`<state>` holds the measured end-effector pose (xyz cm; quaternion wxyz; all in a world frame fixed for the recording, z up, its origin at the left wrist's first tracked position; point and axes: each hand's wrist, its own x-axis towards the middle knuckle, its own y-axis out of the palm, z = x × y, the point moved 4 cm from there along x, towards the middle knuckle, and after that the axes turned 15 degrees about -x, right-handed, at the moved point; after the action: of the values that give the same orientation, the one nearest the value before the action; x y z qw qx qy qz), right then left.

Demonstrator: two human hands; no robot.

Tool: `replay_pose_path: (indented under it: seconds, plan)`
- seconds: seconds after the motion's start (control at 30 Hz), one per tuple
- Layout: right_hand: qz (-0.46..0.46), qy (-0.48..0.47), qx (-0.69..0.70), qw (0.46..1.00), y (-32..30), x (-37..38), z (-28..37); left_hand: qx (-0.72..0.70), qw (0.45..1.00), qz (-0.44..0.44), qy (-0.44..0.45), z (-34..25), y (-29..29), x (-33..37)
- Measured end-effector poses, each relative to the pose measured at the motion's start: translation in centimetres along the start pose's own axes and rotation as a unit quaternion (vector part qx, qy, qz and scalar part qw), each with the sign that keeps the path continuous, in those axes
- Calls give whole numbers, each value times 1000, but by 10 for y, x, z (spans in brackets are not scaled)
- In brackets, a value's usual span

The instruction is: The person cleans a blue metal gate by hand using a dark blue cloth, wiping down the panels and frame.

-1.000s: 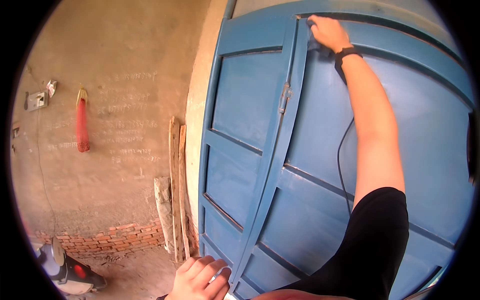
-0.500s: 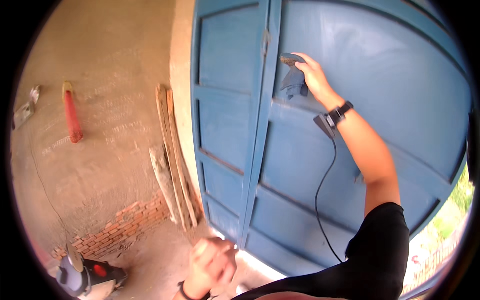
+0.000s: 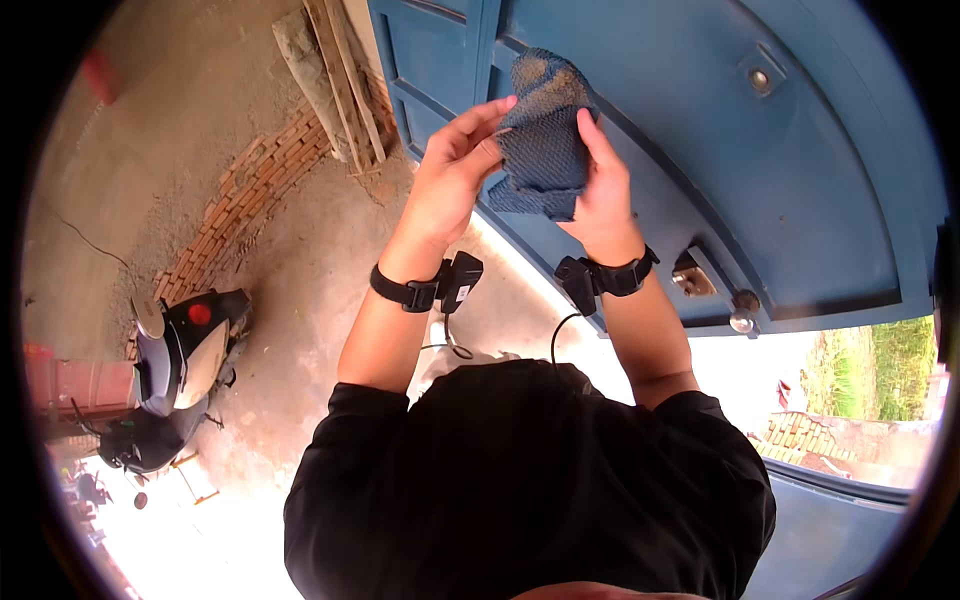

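Note:
A dark blue woven cloth [image 3: 548, 145] with a brownish stained patch near its top is held up between my hands, in front of the blue metal door [image 3: 690, 165]. My right hand [image 3: 607, 195] grips its right side, thumb on the face turned to me and the other fingers hidden behind. At the left edge, my left hand [image 3: 462, 170] has its thumb and fingers closed on the cloth. The fabric looks folded, and its lower end hangs loosely. Both wrists wear black straps with small boxes and cables.
A round knob [image 3: 742, 318] and a latch [image 3: 692, 275] stick out from the door's lower edge. Wooden planks [image 3: 338, 85] lean on the wall by exposed bricks [image 3: 240, 195]. A dark scooter [image 3: 180, 365] stands at the left on the concrete floor [image 3: 290, 260].
My right hand has come away from the door panel with the cloth and down toward me. My left hand has risen to meet it and taken the cloth's edge. The view has tilted downward.

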<state>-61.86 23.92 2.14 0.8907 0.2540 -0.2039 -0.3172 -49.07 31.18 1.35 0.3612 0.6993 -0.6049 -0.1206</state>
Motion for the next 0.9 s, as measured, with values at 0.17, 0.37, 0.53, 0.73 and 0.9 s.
replay_pose_path:
  seconds: [0.17, 0.37, 0.53, 0.73, 0.9]
  plan:
    - [-5, -99, -136, 986, -15, -56, 26, 5, 999, -47, 9, 54, 33, -29]
    - [-28, -50, -168, 984, -49, -123, 55, 4, 999, -15, -37, 70, 61, -59]
    - [6, 12, -139, 990, -79, -159, 65, -47, 991, -111, -50, 44, 85, -81]
    - [-12, 49, -213, 976, -88, -161, 59, 101, 985, -121, -77, 21, 94, -91]
    - [-203, -169, -551, 791, -71, -161, 80, 270, 947, -149, -93, 29, 98, -99]
